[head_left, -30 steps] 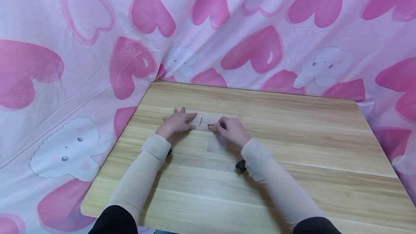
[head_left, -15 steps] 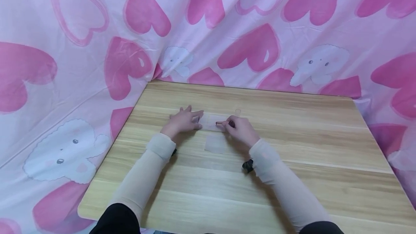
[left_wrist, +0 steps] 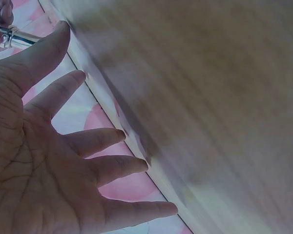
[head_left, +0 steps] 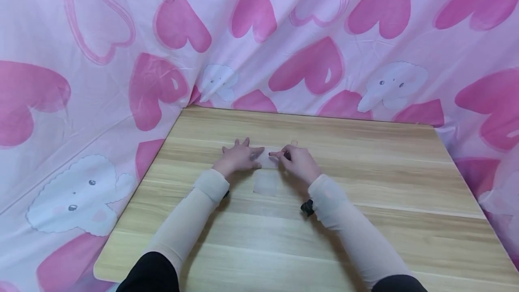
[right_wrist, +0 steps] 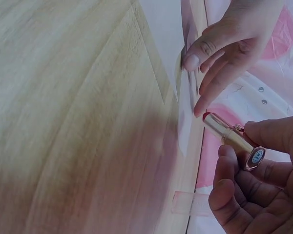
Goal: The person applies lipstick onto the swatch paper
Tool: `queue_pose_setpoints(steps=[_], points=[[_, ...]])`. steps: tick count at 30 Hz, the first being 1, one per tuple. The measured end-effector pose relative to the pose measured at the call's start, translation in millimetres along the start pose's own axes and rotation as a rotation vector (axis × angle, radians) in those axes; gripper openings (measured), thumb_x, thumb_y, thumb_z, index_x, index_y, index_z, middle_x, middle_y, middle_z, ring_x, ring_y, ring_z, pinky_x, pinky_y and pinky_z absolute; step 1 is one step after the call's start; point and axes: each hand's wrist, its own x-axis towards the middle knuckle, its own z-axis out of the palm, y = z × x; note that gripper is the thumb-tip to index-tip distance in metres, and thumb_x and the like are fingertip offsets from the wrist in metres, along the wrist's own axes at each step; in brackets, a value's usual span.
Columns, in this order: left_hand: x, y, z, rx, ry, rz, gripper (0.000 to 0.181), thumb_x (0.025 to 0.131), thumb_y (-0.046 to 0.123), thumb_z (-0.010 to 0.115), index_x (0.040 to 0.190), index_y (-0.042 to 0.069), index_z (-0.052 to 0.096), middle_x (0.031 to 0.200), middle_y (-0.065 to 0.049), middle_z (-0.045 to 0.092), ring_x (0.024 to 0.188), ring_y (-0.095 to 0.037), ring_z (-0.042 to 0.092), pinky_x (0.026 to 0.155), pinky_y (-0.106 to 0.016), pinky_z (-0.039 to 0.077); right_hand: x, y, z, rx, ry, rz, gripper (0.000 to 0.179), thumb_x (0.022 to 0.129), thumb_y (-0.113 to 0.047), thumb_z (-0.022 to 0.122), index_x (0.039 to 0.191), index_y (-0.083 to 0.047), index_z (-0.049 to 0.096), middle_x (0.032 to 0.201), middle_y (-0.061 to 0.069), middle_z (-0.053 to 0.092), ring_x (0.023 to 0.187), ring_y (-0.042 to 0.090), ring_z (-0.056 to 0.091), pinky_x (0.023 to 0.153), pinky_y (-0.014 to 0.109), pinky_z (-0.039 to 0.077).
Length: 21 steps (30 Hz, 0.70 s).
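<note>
A pale strip of paper lies on the table between both hands. Its left end is under my left hand, whose fingers are spread and straight, with thumb and index tips touching the paper. My right hand pinches a lipstick, a gold tube with a red tip, between thumb and fingers. That tip points left over the strip; in the right wrist view it is close to the left index finger, and contact with the paper cannot be told. In the left wrist view the left palm shows nothing held.
Nearer the person lies a squarish pale sheet. A small clear cap-like piece sits just beyond the right hand. The wooden table meets a pink heart-patterned curtain at its back and left edges.
My left hand has slid right along the strip, and the red mark seen earlier is now hidden. The right hand has shifted right with the lipstick. The head view has shifted slightly.
</note>
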Motion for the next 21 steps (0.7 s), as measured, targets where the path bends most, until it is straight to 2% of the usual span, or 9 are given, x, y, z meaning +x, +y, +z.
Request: queue_pose_setpoints(steps=[10,21], points=[[-0.3,-0.5,0.9,0.006,-0.014,-0.015,0.063,0.093,0.053,0.065,0.151,0.039,0.045,0.166,-0.021,0.011,0.145,-0.058,0.006,0.098,-0.087,0.014,7.7,-5.8,8.7,-0.036,0.026,0.03,0.026,0.102,-0.031,0.059,0.106,-0.007,0.069,0.086,0.004,0.069,0.073,0.018,0.06,0.069,0.034,0.053],[3.2,-1.9,3.6,0.01,-0.01,-0.005,0.064,0.093,0.053,0.065,0.152,0.039,0.044,0.166,-0.021,0.011,0.146,-0.057,0.004,0.097,-0.088,0.015,14.7,-1.2,9.1,-0.086,0.023,0.017,0.028,0.101,-0.033,0.061,0.108,-0.007,0.07,0.087,0.005,0.069,0.075,0.02,0.059,0.07,0.036,0.053]])
